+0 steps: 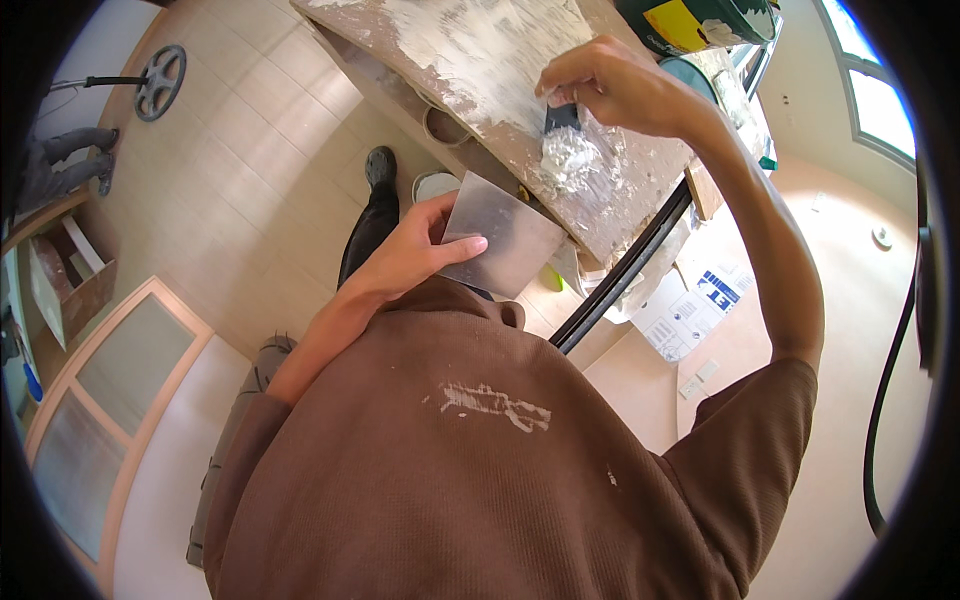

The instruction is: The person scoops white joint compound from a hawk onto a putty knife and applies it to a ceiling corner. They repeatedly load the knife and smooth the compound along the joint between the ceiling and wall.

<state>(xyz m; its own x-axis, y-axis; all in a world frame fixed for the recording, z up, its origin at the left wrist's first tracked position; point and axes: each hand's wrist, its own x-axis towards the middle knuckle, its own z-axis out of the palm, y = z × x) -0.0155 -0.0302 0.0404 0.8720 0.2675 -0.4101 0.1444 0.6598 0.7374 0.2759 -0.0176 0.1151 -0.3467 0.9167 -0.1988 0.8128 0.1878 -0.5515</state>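
Pale beige floor tiles fill the upper left of the frame. A framed glass door panel lies at lower left, and a bright arched window lights the upper right.

**Bystanders around the work spot**

Green-and-yellow paint bucket sits just above the right hand, w/ an arched window further right. Black cable hangs well right of both hands. Printed cardboard box lies on the floor below the right hand. Far left of the left hand: caster wheel, small wooden box, framed glass panel. Beige floor tiles throughout.
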